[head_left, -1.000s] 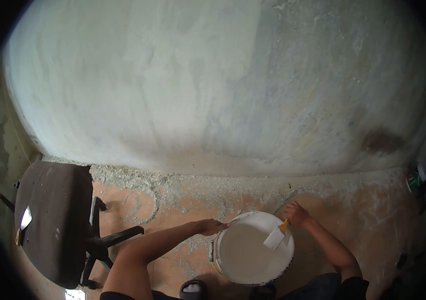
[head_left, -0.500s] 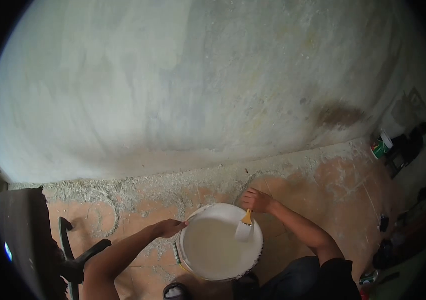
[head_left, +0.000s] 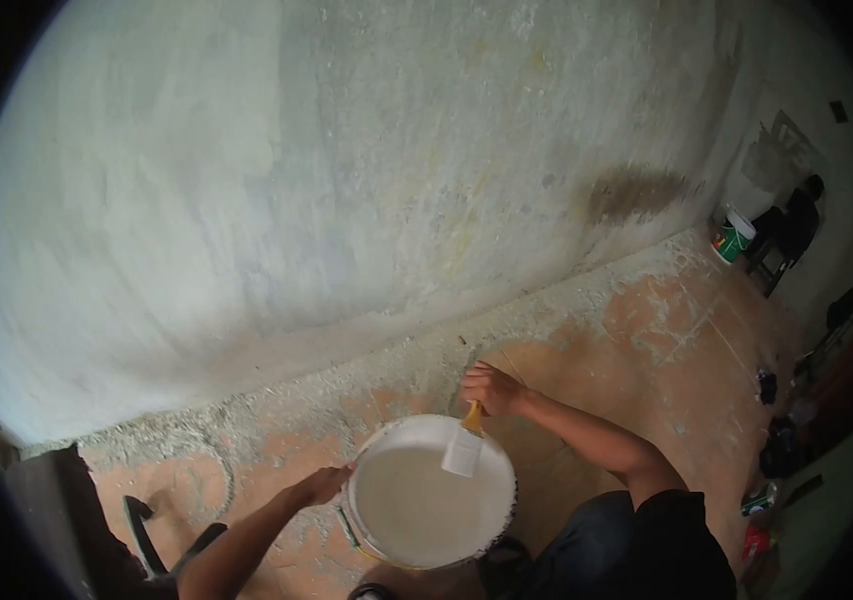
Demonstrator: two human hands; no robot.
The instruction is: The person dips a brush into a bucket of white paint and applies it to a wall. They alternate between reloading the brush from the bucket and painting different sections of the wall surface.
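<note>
While outstretched over the paint bucket (head_left: 387,440), right hand (head_left: 492,388) tight around paintbrush (head_left: 466,440), left hand (head_left: 322,486) at its left rim, grip unclear.

The grip of the right hand (head_left: 492,388) hides most of the brush (head_left: 463,452) handle, the chair (head_left: 57,520) far left of it is cut off at the edge, and floor clutter (head_left: 777,445) to its right is unreadably small.

Patchy plastered wall (head_left: 347,180) with a dark stain (head_left: 637,192). Rubble (head_left: 347,390) lines its base on the reddish floor (head_left: 667,330). Chair (head_left: 67,530) at lower left.
</note>
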